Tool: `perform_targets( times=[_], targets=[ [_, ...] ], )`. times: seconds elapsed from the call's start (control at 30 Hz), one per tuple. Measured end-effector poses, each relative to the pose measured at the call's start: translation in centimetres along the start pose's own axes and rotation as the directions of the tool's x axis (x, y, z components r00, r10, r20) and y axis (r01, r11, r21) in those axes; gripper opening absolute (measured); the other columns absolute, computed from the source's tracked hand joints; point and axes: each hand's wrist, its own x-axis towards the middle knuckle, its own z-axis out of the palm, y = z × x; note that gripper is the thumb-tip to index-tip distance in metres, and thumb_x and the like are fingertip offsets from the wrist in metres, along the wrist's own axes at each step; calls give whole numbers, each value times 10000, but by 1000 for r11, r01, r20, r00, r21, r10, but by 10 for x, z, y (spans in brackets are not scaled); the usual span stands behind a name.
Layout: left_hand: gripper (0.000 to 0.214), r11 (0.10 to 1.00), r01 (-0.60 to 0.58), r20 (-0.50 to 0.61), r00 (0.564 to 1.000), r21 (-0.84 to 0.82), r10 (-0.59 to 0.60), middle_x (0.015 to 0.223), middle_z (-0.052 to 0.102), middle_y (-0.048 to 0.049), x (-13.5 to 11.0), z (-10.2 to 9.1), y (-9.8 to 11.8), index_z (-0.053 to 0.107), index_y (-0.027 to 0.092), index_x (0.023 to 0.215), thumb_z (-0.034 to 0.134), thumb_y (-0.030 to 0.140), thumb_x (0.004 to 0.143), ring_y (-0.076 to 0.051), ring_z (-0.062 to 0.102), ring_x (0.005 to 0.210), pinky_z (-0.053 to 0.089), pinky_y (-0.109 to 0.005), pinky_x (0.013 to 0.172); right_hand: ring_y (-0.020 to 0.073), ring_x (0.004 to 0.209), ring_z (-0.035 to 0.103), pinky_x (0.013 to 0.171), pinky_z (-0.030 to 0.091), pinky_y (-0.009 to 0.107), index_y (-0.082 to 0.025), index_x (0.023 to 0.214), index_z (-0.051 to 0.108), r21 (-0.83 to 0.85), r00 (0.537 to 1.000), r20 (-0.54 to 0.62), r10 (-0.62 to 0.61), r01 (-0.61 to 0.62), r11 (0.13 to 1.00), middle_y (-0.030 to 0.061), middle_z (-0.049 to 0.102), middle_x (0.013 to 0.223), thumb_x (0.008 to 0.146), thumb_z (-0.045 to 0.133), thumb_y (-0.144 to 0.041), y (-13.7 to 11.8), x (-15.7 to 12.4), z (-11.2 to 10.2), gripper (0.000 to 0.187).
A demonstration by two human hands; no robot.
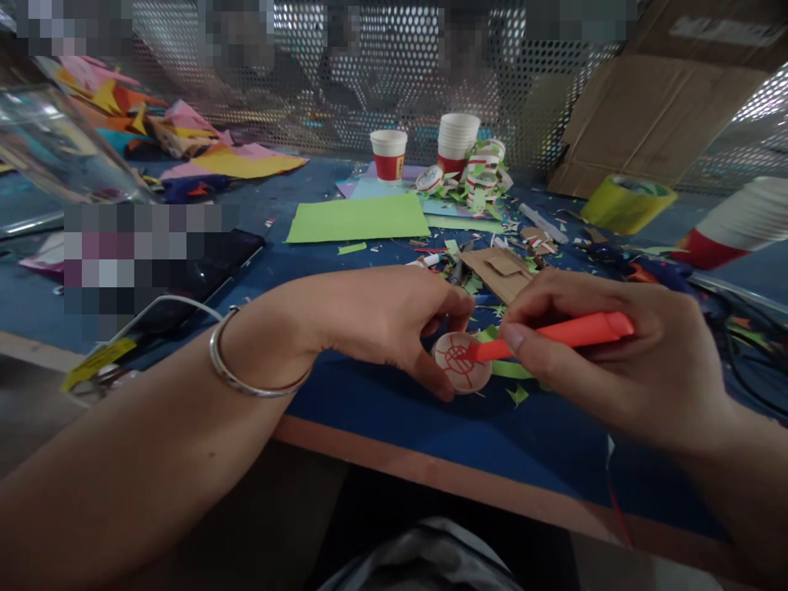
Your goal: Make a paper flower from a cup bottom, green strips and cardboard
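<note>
My left hand (394,320), with a silver bangle at the wrist, is closed around the edge of a small round white piece (473,377), thumb in front and fingers behind. It looks like the base of a paper cup; red lines cross its face. In my right hand (621,361) is a red marker (554,332), gripped like a pen, its tip on the white face. Bits of green paper (514,370) lie just behind the round piece. A piece of brown cardboard (498,275) rests beyond my hands.
Green paper (360,217), a paper cup (388,156) and a cup stack (456,148) stand farther back. On the right are yellow tape (628,203) and more stacked cups (748,217). A dark phone-like device (231,254) lies left. The table's front edge (431,468) is near me.
</note>
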Motion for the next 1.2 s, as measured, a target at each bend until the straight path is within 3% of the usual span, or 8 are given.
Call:
perform_targets(
  times=[0.53, 0.87, 1.2],
  targets=[
    [428, 1000, 6, 5, 1000, 16, -6, 882, 675, 14, 4, -1, 1, 655, 211, 1053, 778, 473, 738, -148, 556, 711, 303, -281, 619, 113, 523, 510, 499, 367, 281, -228, 678, 605, 10, 1000, 26, -6, 6, 1000, -34, 603, 612, 830, 651, -196, -1, 3, -2, 161],
    [392, 999, -37, 1, 999, 27, 37, 748, 605, 27, 0, 1, 1, 624, 188, 915, 782, 486, 715, -131, 501, 633, 282, -278, 582, 113, 505, 454, 478, 341, 289, -223, 689, 594, -35, 1000, -5, 29, -29, 999, -29, 575, 607, 856, 613, -195, 8, -1, 1, 170],
    [398, 999, -28, -7, 1000, 35, 28, 754, 600, 31, -3, 1, 1, 608, 197, 923, 774, 498, 722, -130, 508, 640, 282, -277, 577, 105, 508, 478, 489, 349, 281, -215, 684, 613, -56, 999, -29, 30, -31, 998, -35, 583, 605, 844, 617, -187, 7, -2, 0, 163]
  ],
)
